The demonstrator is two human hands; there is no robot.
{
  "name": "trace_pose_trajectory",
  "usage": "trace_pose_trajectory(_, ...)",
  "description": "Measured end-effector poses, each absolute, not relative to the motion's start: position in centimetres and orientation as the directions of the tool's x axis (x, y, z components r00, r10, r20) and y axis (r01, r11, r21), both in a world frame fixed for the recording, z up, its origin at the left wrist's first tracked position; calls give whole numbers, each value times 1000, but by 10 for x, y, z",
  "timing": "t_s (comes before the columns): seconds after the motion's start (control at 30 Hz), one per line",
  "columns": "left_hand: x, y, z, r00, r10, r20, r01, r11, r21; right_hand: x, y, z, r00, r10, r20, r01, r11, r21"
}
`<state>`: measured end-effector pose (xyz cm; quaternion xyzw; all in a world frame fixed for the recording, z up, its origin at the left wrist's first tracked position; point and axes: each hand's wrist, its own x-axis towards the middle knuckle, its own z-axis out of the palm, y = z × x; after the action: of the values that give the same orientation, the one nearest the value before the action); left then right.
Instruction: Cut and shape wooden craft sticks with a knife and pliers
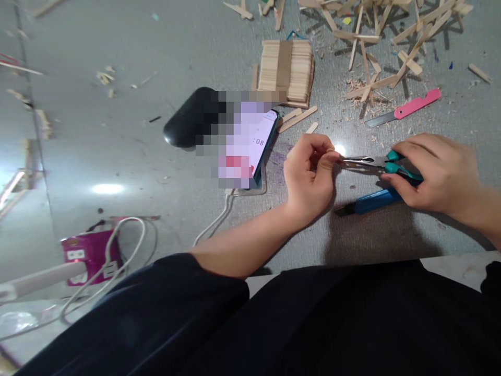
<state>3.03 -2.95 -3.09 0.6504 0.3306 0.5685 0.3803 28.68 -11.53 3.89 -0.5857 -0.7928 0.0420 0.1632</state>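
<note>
Phone [260, 141] lay L, prob. for easy viewing; L hand [313, 175], pinched tight, had a sm. item [332, 151] (mostly hidden) at tips of pliers [376, 161] btwn hands, prob. to steady it, while R hand [442, 169], half-curled, gripped the spread handles [399, 169], apparently for fine squeeze control.

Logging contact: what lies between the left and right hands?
Head view: green-handled pliers reach from the right hand to the left hand; a blue cutter lies nearby.

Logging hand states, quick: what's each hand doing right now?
Left hand: closed in a pinch by the tips of the green-handled pliers; what it grips is too small to tell.
Right hand: holding the pliers by their handles.
</note>
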Motion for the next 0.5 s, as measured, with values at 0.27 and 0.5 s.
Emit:
trace_pose_trajectory(0.27,29,-31,-29,234,923,307,-27,-309,951,285,-112,38,-235,963,134,835,271,-479)
trace_pose_trajectory(0.5,32,-28,-33,186,969,164,-94,-149,984,293,-101,33,-198,974,111,801,226,-555)
